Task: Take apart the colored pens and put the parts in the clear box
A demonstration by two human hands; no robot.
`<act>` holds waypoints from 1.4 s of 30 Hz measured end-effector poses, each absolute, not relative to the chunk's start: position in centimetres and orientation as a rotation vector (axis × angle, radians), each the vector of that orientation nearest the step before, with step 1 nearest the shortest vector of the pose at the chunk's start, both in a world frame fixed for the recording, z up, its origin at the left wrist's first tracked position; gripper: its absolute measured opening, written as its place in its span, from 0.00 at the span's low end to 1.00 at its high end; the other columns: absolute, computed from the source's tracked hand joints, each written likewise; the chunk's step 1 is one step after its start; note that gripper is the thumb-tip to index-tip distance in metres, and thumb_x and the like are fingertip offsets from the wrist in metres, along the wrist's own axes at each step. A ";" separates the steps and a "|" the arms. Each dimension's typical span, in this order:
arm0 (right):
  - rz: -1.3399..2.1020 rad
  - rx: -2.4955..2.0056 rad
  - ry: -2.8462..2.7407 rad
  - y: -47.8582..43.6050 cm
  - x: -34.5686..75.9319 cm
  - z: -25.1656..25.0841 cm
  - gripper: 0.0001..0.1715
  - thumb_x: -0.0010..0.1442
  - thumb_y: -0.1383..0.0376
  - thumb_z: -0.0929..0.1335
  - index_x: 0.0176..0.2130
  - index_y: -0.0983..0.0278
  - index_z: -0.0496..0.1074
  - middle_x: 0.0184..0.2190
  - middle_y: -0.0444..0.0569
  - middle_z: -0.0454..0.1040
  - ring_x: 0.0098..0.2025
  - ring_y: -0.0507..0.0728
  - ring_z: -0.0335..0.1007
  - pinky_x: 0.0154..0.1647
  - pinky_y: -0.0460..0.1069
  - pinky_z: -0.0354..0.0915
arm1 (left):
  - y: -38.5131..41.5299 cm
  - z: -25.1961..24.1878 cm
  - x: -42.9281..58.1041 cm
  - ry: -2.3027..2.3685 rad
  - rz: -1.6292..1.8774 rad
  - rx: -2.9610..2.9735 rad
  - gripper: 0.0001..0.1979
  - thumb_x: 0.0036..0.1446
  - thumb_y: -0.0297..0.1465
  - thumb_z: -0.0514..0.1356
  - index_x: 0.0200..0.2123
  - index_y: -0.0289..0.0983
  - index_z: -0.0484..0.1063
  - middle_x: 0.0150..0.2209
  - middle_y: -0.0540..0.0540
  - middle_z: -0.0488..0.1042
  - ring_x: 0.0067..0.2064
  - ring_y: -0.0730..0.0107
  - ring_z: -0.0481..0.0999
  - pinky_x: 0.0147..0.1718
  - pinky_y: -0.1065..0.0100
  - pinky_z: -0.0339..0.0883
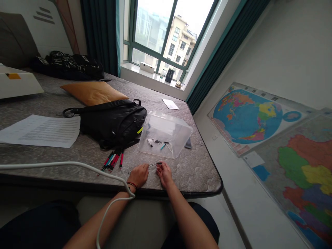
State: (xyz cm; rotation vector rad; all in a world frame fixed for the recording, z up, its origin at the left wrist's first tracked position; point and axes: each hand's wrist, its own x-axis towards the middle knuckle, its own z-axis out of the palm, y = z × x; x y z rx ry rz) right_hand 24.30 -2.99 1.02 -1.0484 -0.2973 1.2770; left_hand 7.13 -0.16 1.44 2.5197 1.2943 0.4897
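Observation:
Near the mattress's front edge, my left hand (139,176) is closed, gripping one end of a slim pen (154,164). My right hand (164,173) pinches the dark end of it between thumb and fingers. The stretch between the hands looks thin and light, though its detail is too small to make out. Just beyond my hands lies a clear plastic box (178,129), with several small black, white and teal pen parts (157,141) in it. To the left of my left hand is a bunch of red, black and teal pens (112,160).
A black backpack (114,121) lies on the mattress (199,173), with an orange pillow (95,92) behind it and printed sheets (44,129) to the left. A white cable (77,164) crosses in front, over my left wrist. A dark flat item (188,143) lies by the box.

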 end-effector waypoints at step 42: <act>1.165 -1.204 -0.354 -1.5 24.4 1.2 0.25 0.47 0.60 0.76 0.43 0.59 0.67 0.48 0.52 0.76 0.36 0.56 0.79 0.29 0.47 0.72 | -0.5 3.0 6.9 1.363 0.480 2.433 0.12 0.67 0.30 0.44 0.42 0.38 0.67 0.41 0.41 0.75 0.42 0.61 0.74 0.41 0.64 0.61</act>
